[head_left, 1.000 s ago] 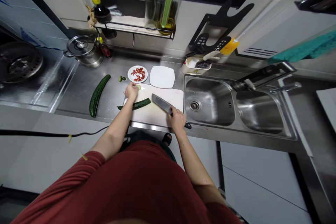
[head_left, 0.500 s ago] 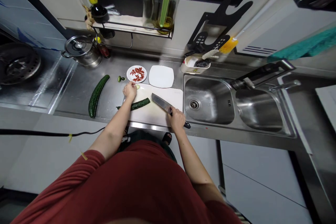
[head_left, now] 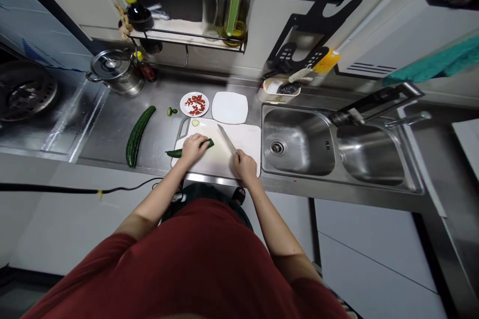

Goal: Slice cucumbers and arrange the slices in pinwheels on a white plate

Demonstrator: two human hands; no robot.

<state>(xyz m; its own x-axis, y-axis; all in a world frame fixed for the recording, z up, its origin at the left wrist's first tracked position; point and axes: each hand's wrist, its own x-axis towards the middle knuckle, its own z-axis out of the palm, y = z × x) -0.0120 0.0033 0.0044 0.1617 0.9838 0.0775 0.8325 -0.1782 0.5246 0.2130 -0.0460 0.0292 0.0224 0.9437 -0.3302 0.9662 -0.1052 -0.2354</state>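
Note:
A cut cucumber [head_left: 174,153] lies across the white cutting board [head_left: 202,167], its left end reaching past the board's edge. My left hand [head_left: 193,148] is closed over its middle, and the cut end shows to the right of my fingers. My right hand [head_left: 245,165] grips a kitchen knife [head_left: 227,139] by the handle. The blade points up and left, held on edge over the board, to the right of the cucumber and apart from it. One pale cucumber slice [head_left: 195,122] lies at the board's upper left corner.
Behind the board stand a plate of chopped red bits [head_left: 196,104] and a bare white plate [head_left: 229,107]. Left lie a whole cucumber [head_left: 138,135] and small green end pieces [head_left: 171,111]. A lidded pot [head_left: 116,74] stands at the back; a double sink [head_left: 297,142] is right.
My left hand has left the slice at the board's upper corner and come down onto the cucumber. The knife has turned more upright and its tip has moved up slightly.

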